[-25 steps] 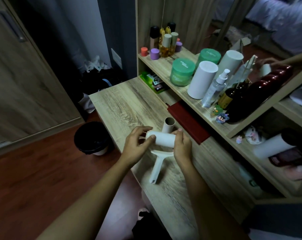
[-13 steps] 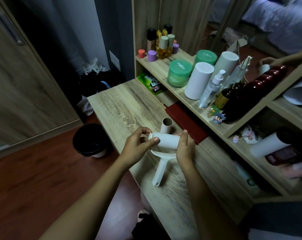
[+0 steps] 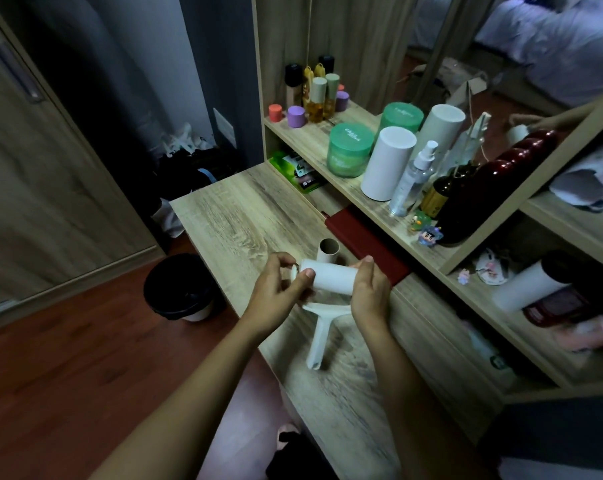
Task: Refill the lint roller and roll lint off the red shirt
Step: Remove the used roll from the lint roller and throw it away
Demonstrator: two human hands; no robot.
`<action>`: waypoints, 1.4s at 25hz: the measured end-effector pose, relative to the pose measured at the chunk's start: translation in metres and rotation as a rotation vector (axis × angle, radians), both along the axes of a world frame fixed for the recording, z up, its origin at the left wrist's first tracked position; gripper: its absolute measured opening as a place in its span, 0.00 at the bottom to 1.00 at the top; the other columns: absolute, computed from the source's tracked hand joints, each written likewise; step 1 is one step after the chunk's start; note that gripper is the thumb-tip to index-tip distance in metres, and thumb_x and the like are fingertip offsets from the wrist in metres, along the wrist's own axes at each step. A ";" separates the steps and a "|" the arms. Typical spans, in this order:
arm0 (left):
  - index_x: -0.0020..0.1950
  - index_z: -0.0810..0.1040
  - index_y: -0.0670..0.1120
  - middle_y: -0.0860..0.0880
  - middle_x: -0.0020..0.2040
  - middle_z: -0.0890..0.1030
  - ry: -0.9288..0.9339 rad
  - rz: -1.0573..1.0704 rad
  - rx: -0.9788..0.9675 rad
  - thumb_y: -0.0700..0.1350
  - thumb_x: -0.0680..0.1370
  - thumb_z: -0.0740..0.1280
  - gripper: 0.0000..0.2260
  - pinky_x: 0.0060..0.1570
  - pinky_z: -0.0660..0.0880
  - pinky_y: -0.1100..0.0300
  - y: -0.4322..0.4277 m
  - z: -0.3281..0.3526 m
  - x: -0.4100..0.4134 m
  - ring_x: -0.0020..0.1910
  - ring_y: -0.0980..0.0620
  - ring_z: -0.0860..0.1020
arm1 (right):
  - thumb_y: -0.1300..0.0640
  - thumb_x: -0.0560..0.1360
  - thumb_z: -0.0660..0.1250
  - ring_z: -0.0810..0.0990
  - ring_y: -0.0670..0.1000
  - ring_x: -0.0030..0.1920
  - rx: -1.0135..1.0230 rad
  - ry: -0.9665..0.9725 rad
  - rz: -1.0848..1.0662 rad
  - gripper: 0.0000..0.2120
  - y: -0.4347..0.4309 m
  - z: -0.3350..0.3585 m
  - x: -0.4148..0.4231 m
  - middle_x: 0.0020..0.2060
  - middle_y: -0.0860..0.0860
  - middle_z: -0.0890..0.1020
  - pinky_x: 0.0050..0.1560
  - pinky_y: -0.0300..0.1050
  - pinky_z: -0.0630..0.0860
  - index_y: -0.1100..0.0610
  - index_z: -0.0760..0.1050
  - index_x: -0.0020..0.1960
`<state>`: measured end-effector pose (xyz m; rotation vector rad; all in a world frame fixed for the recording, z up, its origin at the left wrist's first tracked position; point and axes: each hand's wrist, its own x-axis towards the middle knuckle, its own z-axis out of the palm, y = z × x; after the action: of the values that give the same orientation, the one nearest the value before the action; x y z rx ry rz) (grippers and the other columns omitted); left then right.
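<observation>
My left hand (image 3: 275, 296) and right hand (image 3: 369, 296) gripped the refill roll (image 3: 332, 277) near the empty core (image 3: 329, 251); slid further onto the handle (image 3: 319, 337), nearly seated.

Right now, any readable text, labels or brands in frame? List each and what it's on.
"3D": white print on the green packet under the shelf; its other print is too small.
Front green jar lid: white two-line script, too blurred to read.
Rear green jar lid: faint print, too blurred.
Amber bottle: yellow label, unreadable.
Lint roller refill: no print visible.
</observation>
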<state>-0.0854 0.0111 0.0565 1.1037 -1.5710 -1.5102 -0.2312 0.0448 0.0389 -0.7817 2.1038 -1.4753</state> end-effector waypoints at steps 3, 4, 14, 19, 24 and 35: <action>0.60 0.71 0.51 0.49 0.46 0.78 0.012 -0.060 -0.032 0.43 0.76 0.67 0.14 0.33 0.77 0.61 0.005 -0.003 -0.003 0.33 0.54 0.81 | 0.45 0.73 0.48 0.79 0.57 0.41 0.008 -0.001 0.053 0.27 0.001 0.004 0.000 0.40 0.58 0.80 0.37 0.44 0.75 0.63 0.78 0.45; 0.59 0.72 0.53 0.50 0.44 0.78 0.040 -0.046 -0.030 0.44 0.76 0.68 0.13 0.33 0.76 0.62 0.006 -0.005 -0.003 0.32 0.54 0.80 | 0.43 0.73 0.48 0.79 0.55 0.41 0.023 -0.003 0.072 0.26 0.001 0.005 0.000 0.40 0.57 0.81 0.37 0.43 0.73 0.60 0.79 0.45; 0.55 0.76 0.56 0.49 0.45 0.76 0.100 0.191 0.065 0.51 0.76 0.66 0.08 0.29 0.71 0.62 0.018 -0.025 -0.012 0.28 0.57 0.71 | 0.40 0.74 0.43 0.79 0.53 0.48 0.057 -0.165 0.104 0.25 0.015 -0.006 0.015 0.47 0.53 0.80 0.50 0.55 0.78 0.51 0.75 0.50; 0.65 0.74 0.53 0.38 0.55 0.81 0.072 0.278 0.134 0.50 0.78 0.64 0.15 0.39 0.78 0.49 0.014 -0.032 -0.014 0.39 0.40 0.80 | 0.34 0.71 0.41 0.80 0.58 0.51 0.151 -0.115 0.155 0.24 0.021 -0.015 0.016 0.50 0.56 0.81 0.52 0.59 0.78 0.43 0.73 0.45; 0.66 0.73 0.48 0.55 0.58 0.81 0.150 0.207 0.222 0.46 0.79 0.63 0.15 0.27 0.73 0.67 0.017 -0.038 -0.013 0.33 0.52 0.78 | 0.34 0.70 0.42 0.79 0.56 0.49 0.140 -0.124 0.183 0.25 0.024 -0.019 0.008 0.47 0.53 0.80 0.50 0.57 0.78 0.45 0.74 0.46; 0.67 0.72 0.38 0.49 0.43 0.80 0.198 0.335 0.503 0.45 0.79 0.63 0.18 0.39 0.74 0.58 0.024 -0.072 -0.019 0.33 0.54 0.76 | 0.45 0.81 0.46 0.75 0.45 0.35 0.364 -0.147 0.394 0.23 0.024 -0.045 -0.024 0.38 0.52 0.79 0.34 0.39 0.67 0.55 0.77 0.54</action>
<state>-0.1045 0.0354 -0.0150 1.3585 -0.8376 -1.7567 -0.2552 0.0690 -0.0056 -0.8537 1.8942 -0.8838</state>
